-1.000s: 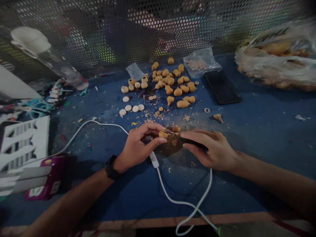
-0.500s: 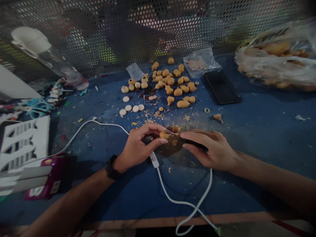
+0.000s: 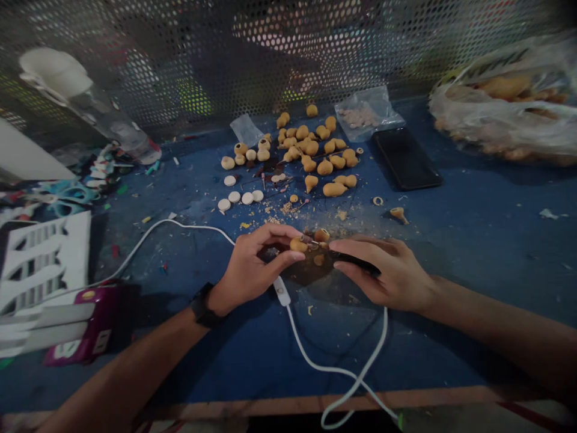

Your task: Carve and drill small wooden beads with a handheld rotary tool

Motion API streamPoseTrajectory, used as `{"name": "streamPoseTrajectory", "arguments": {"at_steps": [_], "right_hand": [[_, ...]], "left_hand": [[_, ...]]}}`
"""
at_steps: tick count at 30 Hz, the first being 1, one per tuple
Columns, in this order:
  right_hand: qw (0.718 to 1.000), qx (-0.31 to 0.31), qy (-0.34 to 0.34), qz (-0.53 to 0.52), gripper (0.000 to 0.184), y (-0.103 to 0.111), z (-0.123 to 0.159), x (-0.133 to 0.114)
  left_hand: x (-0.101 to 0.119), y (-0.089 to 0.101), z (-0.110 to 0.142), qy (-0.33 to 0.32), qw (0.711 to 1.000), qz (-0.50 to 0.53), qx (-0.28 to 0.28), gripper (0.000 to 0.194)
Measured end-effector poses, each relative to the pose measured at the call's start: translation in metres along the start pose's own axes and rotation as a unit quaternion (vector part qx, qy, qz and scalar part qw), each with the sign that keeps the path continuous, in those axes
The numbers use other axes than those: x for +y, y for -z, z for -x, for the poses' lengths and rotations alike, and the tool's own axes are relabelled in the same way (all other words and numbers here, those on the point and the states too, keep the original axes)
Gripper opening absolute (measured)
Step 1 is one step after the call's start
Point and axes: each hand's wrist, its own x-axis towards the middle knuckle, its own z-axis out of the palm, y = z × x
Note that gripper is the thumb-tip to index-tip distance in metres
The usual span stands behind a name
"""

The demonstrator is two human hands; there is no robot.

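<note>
Black tool (image 3: 358,263) fills right fingers (image 3: 356,249); bag lettering (image 3: 502,61) blurs.

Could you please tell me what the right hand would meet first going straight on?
Most likely the small gourd in the left hand, just ahead of the black tool, though whether they already touch is unclear.

On the blue flat bench (image 3: 487,240), tan bulbous gourds (image 3: 311,148) lie at twelve o'clock, a black rectangular phone (image 3: 406,159) at one.
</note>
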Motion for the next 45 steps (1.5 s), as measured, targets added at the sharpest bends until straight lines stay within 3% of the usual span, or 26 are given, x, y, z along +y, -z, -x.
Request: {"name": "streamPoseTrajectory", "arguments": {"at_steps": [29, 45], "right_hand": [[1.000, 0.000, 0.007, 0.006, 0.025, -0.0003, 0.0005, 0.0003], [1.000, 0.001, 0.013, 0.007, 0.025, -0.0008, 0.0012, 0.0006]], "left_hand": [[0.0010, -0.0008, -0.0018, -0.028, 1.000, 0.004, -0.004, 0.021], [0.0009, -0.0008, -0.0018, 0.004, 1.000, -0.014, -0.010, 0.024]]}}
